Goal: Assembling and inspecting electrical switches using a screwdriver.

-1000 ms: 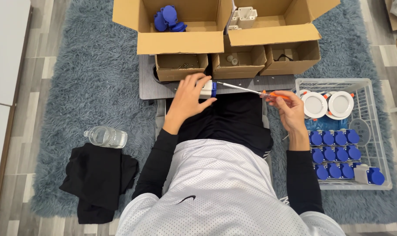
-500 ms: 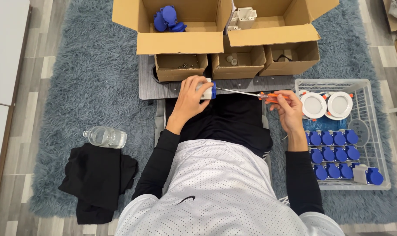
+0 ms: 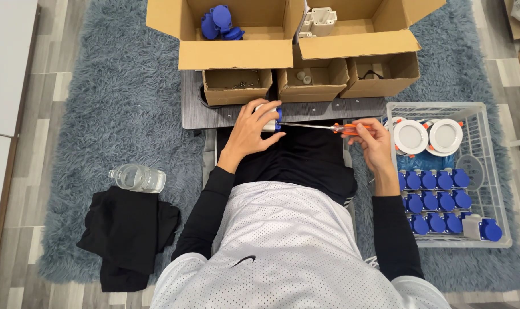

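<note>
From the head view, the person sits on a shaggy blue rug [image 3: 100, 114] with a dark board [image 3: 328, 109] across the lap. The left hand [image 3: 254, 129] is clamped around a small white and blue socket [image 3: 271, 117] at the near edge of the board, about twelve o'clock from the chest. The right hand [image 3: 371, 137] is closed on the orange handle of a screwdriver [image 3: 328, 127], held level, its shaft running toward nine o'clock with the tip at the socket. The hands are apart, joined only by the tool. I judge this to be the screw-driving step on the socket; it calls for keeping the tip seated and the socket from turning in the grip.

At twelve o'clock stand two large open cardboard boxes: the left box [image 3: 234, 54] holds a few blue caps [image 3: 220, 23], the right box [image 3: 357, 43] white plastic housings [image 3: 320, 20]. In front of them sit three small boxes [image 3: 311, 86]; one seems to hold screws, the others small parts I cannot tell apart.

At three o'clock a white wire basket [image 3: 494, 171] holds two round white lamps [image 3: 429, 137] and rows of blue-fronted sockets [image 3: 437, 197]. At eight o'clock lie a clear bottle [image 3: 137, 177] and a black cloth [image 3: 128, 234].
</note>
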